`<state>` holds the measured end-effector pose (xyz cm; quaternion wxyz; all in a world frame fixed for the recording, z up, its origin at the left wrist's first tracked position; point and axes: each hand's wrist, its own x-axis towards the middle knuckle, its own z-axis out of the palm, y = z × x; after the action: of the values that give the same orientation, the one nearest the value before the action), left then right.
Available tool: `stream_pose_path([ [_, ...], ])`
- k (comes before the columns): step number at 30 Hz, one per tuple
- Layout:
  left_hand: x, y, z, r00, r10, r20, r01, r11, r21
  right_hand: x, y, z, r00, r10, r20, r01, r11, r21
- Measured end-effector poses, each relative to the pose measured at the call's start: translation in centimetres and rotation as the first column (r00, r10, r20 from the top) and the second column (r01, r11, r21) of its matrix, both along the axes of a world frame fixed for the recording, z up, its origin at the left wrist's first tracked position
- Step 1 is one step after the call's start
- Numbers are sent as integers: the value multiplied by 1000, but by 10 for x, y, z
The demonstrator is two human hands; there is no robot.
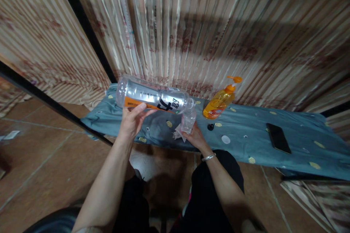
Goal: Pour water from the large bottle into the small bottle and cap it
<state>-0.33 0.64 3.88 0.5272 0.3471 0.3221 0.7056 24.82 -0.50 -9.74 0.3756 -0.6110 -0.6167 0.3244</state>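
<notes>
My left hand (133, 119) is closed around a large clear plastic bottle (149, 96) with a silver, orange and black label. The bottle lies nearly level, tipped slightly down to the right, its neck at the mouth of a smaller clear container (188, 120). That smaller container is gripped by my right hand (195, 136), which holds it roughly upright over the cloth. Whether the two mouths touch, I cannot tell. A crumpled pale tissue or wipe (179, 133) is beside my right fingers. Right of it stands a pump bottle (219, 102) of orange liquid.
On the teal patterned cloth (251, 131) lie a small black cap (210, 127), a white disc (225, 139) and a dark phone (279, 138). A striped curtain (191, 25) hangs behind. Black poles (84, 22) slant at the left.
</notes>
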Motion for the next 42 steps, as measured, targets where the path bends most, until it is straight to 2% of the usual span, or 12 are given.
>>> stream_pose_path([
  [18, 4, -1, 6, 999, 24, 31, -25, 999, 27, 0, 0, -3, 1000, 3, 10, -4, 999, 52],
  [26, 4, -1, 7, 999, 49, -1, -49, 997, 53, -1, 1, -3, 1000, 5, 5, -6, 999, 54],
  [35, 2, 1, 2, 999, 47, -6, -47, 998, 36, -1, 2, -5, 1000, -5, 18, 4, 999, 50],
  [42, 2, 1, 4, 999, 47, -4, -47, 998, 45, 0, 1, -3, 999, 0, 33, -2, 998, 61],
])
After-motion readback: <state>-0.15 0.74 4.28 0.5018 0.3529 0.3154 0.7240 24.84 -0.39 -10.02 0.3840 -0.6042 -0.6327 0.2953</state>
